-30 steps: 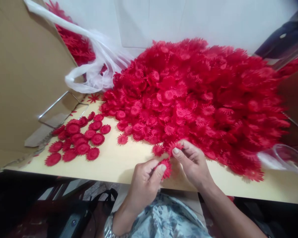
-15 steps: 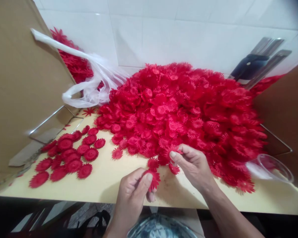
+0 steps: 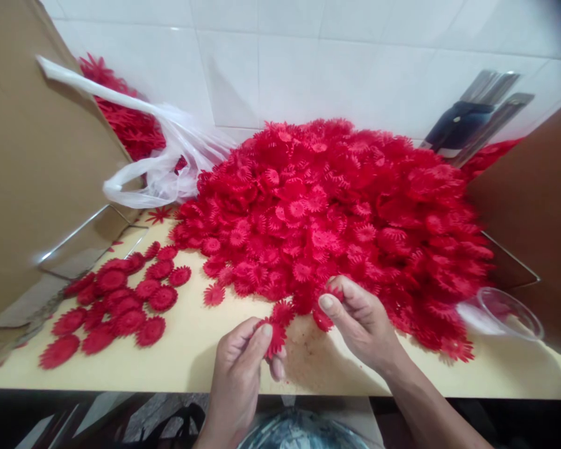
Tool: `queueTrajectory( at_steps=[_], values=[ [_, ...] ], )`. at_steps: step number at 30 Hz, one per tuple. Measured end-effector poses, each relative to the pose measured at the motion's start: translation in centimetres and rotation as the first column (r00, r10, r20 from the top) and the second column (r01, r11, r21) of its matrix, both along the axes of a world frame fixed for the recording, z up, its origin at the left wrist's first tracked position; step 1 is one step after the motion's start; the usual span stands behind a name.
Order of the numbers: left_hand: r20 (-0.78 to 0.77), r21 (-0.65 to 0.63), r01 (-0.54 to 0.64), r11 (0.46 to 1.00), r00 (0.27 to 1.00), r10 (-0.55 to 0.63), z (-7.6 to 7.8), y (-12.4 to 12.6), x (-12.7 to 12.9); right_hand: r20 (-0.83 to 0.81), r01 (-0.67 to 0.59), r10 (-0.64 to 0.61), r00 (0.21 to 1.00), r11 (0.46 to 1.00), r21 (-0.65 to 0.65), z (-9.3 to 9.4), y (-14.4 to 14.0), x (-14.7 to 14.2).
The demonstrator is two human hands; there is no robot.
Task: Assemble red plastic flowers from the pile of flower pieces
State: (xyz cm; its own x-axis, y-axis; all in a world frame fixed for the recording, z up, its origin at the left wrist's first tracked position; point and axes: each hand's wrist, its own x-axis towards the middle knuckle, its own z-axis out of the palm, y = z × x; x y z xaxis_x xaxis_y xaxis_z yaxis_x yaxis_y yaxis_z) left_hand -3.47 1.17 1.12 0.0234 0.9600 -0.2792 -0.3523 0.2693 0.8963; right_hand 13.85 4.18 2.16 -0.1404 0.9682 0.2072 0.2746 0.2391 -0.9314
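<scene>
My left hand (image 3: pixel 243 362) pinches a red flower-shaped cutout (image 3: pixel 277 338) with toothed edges between thumb and fingers, over the table's front part. Just beyond it lies another red cutout on the tabletop. My right hand (image 3: pixel 362 318), closed at the thumb and forefinger, grips a red petal cutout (image 3: pixel 334 292) at the near edge of the big heap of red cutouts (image 3: pixel 327 206). How many layers either hand holds I cannot tell. To the left sits a loose group of thicker, stacked red flower discs (image 3: pixel 121 305).
A cardboard panel (image 3: pixel 32 162) stands at left, a brown one (image 3: pixel 533 231) at right, with wire stands at their feet. A white plastic bag (image 3: pixel 168 168) lies behind the discs. Metal strips in a dark holder (image 3: pixel 462 125) lean on the tiled wall. A clear round lid (image 3: pixel 509 315) rests at right.
My right hand's finger and thumb have closed further on the red petal cutout. The left hand keeps its cutout, slightly turned. The whole view has shifted a little.
</scene>
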Motion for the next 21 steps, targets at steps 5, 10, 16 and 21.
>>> queueTrajectory(
  at_steps=[5, 10, 16, 21],
  values=[
    [0.06, -0.061, -0.029, 0.998, 0.998, 0.032, -0.5, 0.1, 0.3, 0.36, 0.101, -0.266, 0.894, 0.903, 0.418, 3.0, 4.0, 1.6],
    [0.137, -0.124, -0.018, 0.992, 0.99, 0.035, 0.2, 0.5, 0.8, 0.672, 0.024, -0.51, 0.537, 0.805, 0.592, 4.0, 7.7, 3.3],
    [0.077, -0.099, -0.038, 0.994, 0.996, 0.046, 0.3, 1.0, 1.3, 0.501, -0.041, -0.186, 0.845, 0.912, 0.408, 2.4, 3.3, 1.3],
    [0.088, -0.035, 0.015, 0.999, 0.996, -0.012, -0.5, 0.9, 2.1, 0.228, -0.2, 0.206, 0.952, 0.978, -0.052, 1.3, 0.1, -1.7]
  ],
)
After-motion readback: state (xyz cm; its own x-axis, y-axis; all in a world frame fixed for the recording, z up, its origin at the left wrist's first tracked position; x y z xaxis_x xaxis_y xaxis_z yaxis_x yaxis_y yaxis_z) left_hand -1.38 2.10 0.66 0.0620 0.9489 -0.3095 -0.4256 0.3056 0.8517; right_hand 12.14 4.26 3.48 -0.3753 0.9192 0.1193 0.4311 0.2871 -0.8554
